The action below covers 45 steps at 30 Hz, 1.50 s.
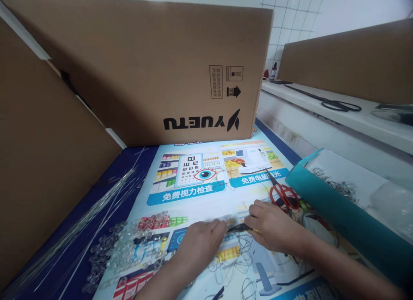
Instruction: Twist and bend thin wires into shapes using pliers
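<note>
My right hand (267, 225) is closed around a pair of pliers (238, 228) with dark jaws and a bit of yellow handle showing. The jaws point left and meet the fingertips of my left hand (206, 237). That hand is closed in a pinch, and what it grips is hidden by the fingers. Below the pliers lie loose loops of thin wire (243, 246) on the printed sheet (180, 207). Clear beads (129, 244) are spread in a pile to the left of my left hand. Red-handled scissors (284, 196) rest just beyond my right hand.
Long straight wires (93, 212) lie on the blue cloth at left. A teal-edged tray (342, 214) at right holds tangled wire pieces (335, 184). A tall cardboard box (155, 72) stands behind. Black scissors (338, 105) lie on the white ledge (300, 98).
</note>
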Tool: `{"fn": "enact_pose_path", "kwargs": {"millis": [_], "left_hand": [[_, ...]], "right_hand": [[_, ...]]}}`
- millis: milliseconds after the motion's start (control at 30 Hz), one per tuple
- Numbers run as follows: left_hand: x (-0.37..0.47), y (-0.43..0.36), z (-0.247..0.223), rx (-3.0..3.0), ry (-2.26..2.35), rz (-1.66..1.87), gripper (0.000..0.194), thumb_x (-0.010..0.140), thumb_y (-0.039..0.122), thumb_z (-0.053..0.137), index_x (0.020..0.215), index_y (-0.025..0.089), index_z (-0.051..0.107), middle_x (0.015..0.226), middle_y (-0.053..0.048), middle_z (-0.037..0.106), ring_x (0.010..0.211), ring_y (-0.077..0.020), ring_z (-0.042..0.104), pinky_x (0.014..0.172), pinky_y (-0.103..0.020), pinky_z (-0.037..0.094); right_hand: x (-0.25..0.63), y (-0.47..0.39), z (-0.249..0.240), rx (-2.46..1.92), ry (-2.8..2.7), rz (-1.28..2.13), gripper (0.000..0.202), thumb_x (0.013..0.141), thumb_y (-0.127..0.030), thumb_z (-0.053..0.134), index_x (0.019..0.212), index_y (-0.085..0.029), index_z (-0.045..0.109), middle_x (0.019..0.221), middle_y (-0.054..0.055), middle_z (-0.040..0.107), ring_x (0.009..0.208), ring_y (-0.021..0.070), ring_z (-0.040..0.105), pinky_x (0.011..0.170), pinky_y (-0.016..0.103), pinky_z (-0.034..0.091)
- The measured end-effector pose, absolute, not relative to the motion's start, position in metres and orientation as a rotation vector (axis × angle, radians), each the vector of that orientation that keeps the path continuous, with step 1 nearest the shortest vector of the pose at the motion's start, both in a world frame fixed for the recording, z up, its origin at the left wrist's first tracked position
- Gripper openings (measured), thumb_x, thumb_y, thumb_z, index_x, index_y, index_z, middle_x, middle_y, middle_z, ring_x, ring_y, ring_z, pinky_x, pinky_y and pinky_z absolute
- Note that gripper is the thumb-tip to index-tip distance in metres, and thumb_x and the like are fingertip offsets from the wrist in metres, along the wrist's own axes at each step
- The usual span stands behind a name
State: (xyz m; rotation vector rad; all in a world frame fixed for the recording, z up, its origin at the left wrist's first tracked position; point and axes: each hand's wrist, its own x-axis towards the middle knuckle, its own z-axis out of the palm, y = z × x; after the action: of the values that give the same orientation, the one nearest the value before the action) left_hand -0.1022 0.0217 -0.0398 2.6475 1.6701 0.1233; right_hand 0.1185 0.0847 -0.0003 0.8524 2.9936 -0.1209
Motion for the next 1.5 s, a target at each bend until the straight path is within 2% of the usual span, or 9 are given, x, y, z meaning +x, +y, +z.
{"fn": "enact_pose_path", "kwargs": {"millis": [333,767,1000,1267,1500], "left_hand": [[-0.1012,0.0185,-0.0394,2.773,1.62,0.091,0.013,0.086,0.01,0.045,0.09,0.022,0.049,0.072,0.002,0.058,0.059,-0.0167,0.055,0.052,-0.027,0.037],[-0.098,0.02,-0.0337,2.747,1.628,0.036,0.012,0.086,0.01,0.044,0.086,0.021,0.049,0.072,0.001,0.059,0.06,-0.0169,0.056,0.054,-0.026,0.04],[-0.098,0.0218,-0.0366,2.677,1.682,0.046,0.013,0.086,0.011,0.042,0.083,0.021,0.05,0.073,0.001,0.06,0.06,-0.0177,0.057,0.053,-0.026,0.039],[-0.1006,0.0244,-0.0389,2.539,1.742,0.113,0.017,0.092,0.02,0.035,0.087,0.022,0.051,0.077,0.001,0.061,0.061,-0.0156,0.06,0.054,-0.024,0.04],[-0.1019,0.0239,-0.0403,2.551,1.723,0.165,0.017,0.092,0.021,0.035,0.088,0.022,0.052,0.076,0.001,0.061,0.061,-0.0172,0.06,0.052,-0.026,0.04]], "right_hand": [[0.1152,0.0791,0.0022,0.826,2.981,0.017,0.018,0.089,-0.022,0.039,0.084,-0.018,0.056,0.084,0.008,0.054,0.085,0.0233,0.043,0.067,0.034,0.031],[0.1166,0.0768,-0.001,0.756,2.988,0.017,0.015,0.085,-0.018,0.041,0.083,-0.016,0.056,0.079,0.008,0.056,0.079,0.0218,0.045,0.066,0.034,0.032],[0.1163,0.0782,-0.0014,0.757,2.984,0.018,0.016,0.087,-0.019,0.04,0.084,-0.017,0.056,0.079,0.007,0.056,0.079,0.0221,0.045,0.064,0.033,0.032],[0.1173,0.0798,0.0045,0.818,2.973,-0.064,0.019,0.088,-0.023,0.041,0.084,-0.016,0.058,0.083,0.008,0.057,0.084,0.022,0.046,0.069,0.034,0.034],[0.1175,0.0793,0.0072,0.854,2.981,-0.083,0.019,0.088,-0.024,0.042,0.085,-0.017,0.059,0.084,0.008,0.057,0.086,0.0226,0.045,0.07,0.034,0.033]]}}
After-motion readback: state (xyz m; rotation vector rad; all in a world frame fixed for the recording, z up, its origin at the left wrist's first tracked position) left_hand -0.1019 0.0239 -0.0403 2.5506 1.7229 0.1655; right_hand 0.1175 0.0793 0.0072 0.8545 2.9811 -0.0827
